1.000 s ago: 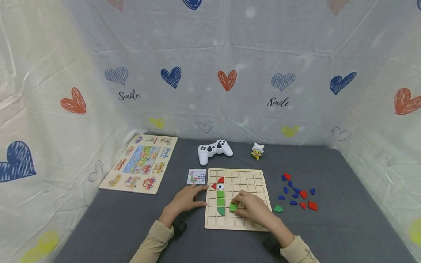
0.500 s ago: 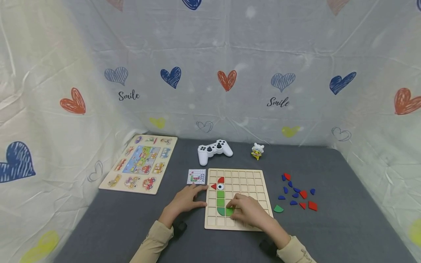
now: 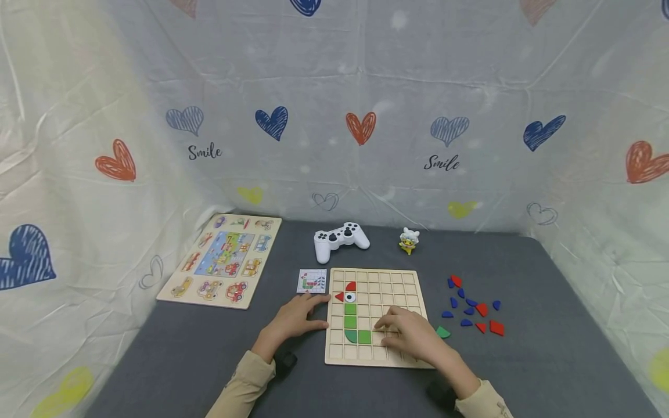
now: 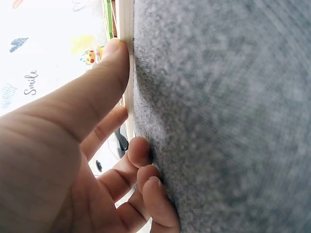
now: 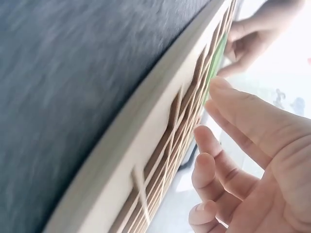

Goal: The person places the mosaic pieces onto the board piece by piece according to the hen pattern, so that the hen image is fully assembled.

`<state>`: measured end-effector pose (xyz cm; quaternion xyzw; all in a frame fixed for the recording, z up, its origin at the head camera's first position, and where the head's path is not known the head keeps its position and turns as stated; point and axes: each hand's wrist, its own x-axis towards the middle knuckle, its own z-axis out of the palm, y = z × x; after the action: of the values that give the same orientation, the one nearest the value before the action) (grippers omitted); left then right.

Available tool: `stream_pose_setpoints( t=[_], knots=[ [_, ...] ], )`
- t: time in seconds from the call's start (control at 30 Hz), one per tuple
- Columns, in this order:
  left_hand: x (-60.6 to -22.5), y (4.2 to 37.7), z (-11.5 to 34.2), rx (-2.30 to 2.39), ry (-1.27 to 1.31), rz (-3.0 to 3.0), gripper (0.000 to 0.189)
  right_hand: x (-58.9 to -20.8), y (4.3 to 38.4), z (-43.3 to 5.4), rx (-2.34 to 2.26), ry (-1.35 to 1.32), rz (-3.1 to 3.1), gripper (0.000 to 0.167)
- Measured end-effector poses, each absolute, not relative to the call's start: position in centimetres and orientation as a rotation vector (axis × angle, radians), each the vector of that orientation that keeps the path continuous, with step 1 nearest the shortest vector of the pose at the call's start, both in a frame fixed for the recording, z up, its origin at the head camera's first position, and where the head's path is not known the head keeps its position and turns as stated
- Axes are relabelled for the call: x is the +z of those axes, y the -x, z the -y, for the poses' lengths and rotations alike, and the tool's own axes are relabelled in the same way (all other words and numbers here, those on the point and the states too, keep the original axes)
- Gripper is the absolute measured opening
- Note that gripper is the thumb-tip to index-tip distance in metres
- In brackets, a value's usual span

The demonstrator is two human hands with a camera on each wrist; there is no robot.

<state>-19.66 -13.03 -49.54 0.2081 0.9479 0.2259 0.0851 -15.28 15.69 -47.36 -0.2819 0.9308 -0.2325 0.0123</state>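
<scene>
At lower center, a relaxed left hand (image 3: 294, 316) touches the grid board (image 3: 397, 288); the empty right hand (image 3: 411, 332) hovers near a green square (image 3: 364, 337).

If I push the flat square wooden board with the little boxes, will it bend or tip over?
The pale wooden grid board probably won't bend: its edge looks solid and straight. It likely won't tip, since it lies flat on the dark gray tabletop. The green square pieces may ride along, sitting between raised lines.

My left hand (image 4: 68, 141) touches the board (image 4: 126, 19) by thumb and one fingertip, above the grey surface (image 4: 228, 116).
</scene>
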Motion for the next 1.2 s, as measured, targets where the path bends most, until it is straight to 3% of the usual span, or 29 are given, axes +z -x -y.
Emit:
stream_pose_setpoints(
  t=[1.2],
  knots=[
    [-49.5, 19.6, 13.0, 0.693, -0.61, -2.823, 0.064, -48.0, 14.6, -26.4, -0.587, 0.445, -3.041, 0.029]
  ],
)
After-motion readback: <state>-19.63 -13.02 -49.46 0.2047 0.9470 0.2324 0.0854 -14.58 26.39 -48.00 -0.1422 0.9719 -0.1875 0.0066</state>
